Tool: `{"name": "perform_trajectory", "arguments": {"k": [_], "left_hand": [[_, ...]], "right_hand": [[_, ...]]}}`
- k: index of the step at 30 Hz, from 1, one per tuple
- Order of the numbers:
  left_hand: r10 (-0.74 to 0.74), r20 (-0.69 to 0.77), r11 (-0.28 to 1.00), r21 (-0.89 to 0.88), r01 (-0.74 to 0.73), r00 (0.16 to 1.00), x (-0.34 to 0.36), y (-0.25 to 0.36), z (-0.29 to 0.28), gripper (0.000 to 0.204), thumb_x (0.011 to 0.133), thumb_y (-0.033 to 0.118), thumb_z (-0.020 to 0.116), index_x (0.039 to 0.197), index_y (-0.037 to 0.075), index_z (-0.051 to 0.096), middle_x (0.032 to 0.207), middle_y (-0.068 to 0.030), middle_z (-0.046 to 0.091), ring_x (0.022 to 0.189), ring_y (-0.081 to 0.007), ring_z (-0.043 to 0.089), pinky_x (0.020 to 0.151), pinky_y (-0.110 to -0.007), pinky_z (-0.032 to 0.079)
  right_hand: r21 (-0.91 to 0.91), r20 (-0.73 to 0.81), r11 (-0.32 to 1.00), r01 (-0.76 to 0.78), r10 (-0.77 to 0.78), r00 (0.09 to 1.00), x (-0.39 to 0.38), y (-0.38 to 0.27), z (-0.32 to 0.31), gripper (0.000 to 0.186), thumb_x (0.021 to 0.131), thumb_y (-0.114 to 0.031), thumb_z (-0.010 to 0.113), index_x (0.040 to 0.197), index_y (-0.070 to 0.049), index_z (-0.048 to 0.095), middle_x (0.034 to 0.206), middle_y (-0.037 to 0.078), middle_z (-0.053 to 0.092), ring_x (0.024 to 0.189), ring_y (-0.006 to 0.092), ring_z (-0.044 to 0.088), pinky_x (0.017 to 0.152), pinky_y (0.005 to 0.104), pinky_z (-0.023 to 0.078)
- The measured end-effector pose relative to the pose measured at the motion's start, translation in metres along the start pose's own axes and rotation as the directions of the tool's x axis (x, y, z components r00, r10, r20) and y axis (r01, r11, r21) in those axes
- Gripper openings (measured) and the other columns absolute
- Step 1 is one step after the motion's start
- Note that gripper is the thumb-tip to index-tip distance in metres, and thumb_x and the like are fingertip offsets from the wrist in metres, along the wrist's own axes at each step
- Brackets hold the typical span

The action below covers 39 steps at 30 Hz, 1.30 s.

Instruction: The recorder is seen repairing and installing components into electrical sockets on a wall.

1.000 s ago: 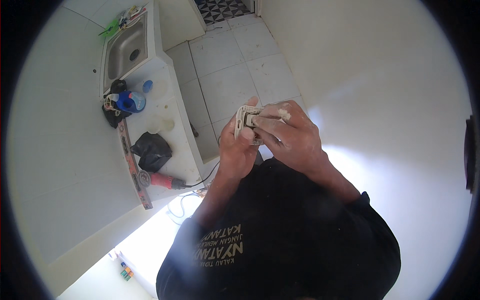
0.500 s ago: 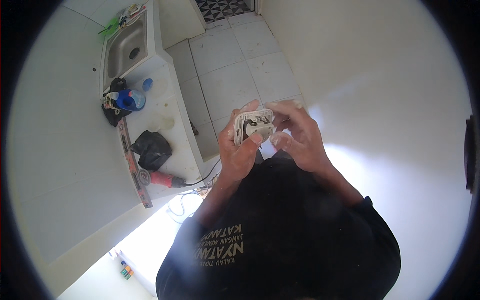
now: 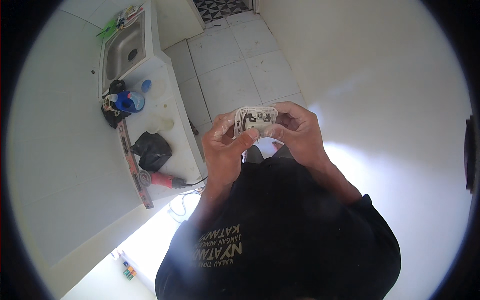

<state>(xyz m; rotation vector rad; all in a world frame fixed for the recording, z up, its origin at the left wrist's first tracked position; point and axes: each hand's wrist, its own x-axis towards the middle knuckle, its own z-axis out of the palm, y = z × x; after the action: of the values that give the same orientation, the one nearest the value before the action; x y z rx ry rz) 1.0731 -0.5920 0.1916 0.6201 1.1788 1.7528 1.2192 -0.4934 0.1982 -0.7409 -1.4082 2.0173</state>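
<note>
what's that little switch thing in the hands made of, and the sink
Switch module: looks like moulded white plastic, matte, with thin ribbed edges and dark inserts. Sink: likely stainless steel, going by its dull grey brushed sheen.

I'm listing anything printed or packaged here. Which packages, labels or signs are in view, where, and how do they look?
Shirt print: pale yellow lettering on the black shirt, lower middle.
Small packets: green and orange, on the pale surface at lower left, too small to tell more.
No screens or signs show.

White switch module (image 3: 256, 120); black shirt (image 3: 290, 235); red-handled grinder (image 3: 162, 180); blue bottle (image 3: 127, 101).
</note>
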Motion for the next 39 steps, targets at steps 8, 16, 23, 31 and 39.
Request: {"name": "perform_trajectory", "arguments": {"k": [8, 16, 23, 31, 39], "left_hand": [[0.039, -0.059, 0.979, 0.2, -0.026, 0.998, -0.001, 0.018, 0.005, 0.043, 0.075, 0.01, 0.08, 0.111, -0.008, 0.065, 0.088, -0.0017, 0.049, 0.08, -0.0113, 0.056, 0.069, -0.024, 0.047], [0.066, -0.033, 0.974, 0.221, -0.057, 0.997, -0.004, 0.021, 0.005, 0.035, 0.076, 0.006, 0.079, 0.105, -0.009, 0.066, 0.088, -0.0028, 0.053, 0.08, -0.0132, 0.061, 0.07, -0.024, 0.049], [0.044, 0.061, 0.997, 0.057, -0.048, 0.997, 0.0, 0.014, -0.011, 0.042, 0.077, 0.004, 0.077, 0.112, -0.012, 0.06, 0.096, -0.0086, 0.06, 0.088, -0.0177, 0.063, 0.077, -0.027, 0.05], [0.026, 0.083, 0.996, -0.084, -0.019, 0.996, -0.002, 0.008, -0.022, 0.048, 0.079, 0.007, 0.077, 0.117, -0.013, 0.056, 0.107, -0.0137, 0.062, 0.096, -0.0214, 0.064, 0.086, -0.031, 0.05], [0.135, 0.074, 0.986, 0.09, -0.142, 0.988, -0.005, 0.013, -0.016, 0.044, 0.08, 0.006, 0.075, 0.116, -0.012, 0.057, 0.101, -0.0097, 0.06, 0.096, -0.0199, 0.063, 0.084, -0.029, 0.051]], "right_hand": [[-0.002, -0.006, 0.998, 0.063, -0.063, 0.998, 0.001, -0.003, 0.004, 0.037, 0.083, -0.006, 0.073, 0.113, 0.006, 0.054, 0.098, 0.014, 0.067, 0.091, 0.015, 0.065, 0.081, 0.0291, 0.054], [0.0, 0.02, 0.998, 0.061, -0.061, 0.998, -0.001, -0.009, 0.004, 0.035, 0.082, -0.004, 0.073, 0.111, 0.006, 0.056, 0.096, 0.012, 0.066, 0.089, 0.0135, 0.064, 0.079, 0.0282, 0.053], [-0.212, -0.021, 0.97, 0.118, -0.125, 0.992, -0.004, -0.007, 0.009, 0.041, 0.078, -0.008, 0.078, 0.112, 0.004, 0.057, 0.102, 0.011, 0.063, 0.099, 0.0177, 0.062, 0.088, 0.034, 0.052], [-0.25, 0.042, 0.954, 0.164, -0.159, 0.986, -0.005, -0.015, 0.015, 0.043, 0.077, -0.01, 0.079, 0.112, 0.005, 0.059, 0.104, 0.01, 0.059, 0.099, 0.0186, 0.062, 0.087, 0.0338, 0.052], [-0.095, 0.032, 0.984, 0.151, -0.149, 0.988, -0.002, -0.012, 0.016, 0.035, 0.076, -0.01, 0.08, 0.102, 0.004, 0.061, 0.098, 0.01, 0.063, 0.094, 0.0181, 0.063, 0.085, 0.0341, 0.052]]}}
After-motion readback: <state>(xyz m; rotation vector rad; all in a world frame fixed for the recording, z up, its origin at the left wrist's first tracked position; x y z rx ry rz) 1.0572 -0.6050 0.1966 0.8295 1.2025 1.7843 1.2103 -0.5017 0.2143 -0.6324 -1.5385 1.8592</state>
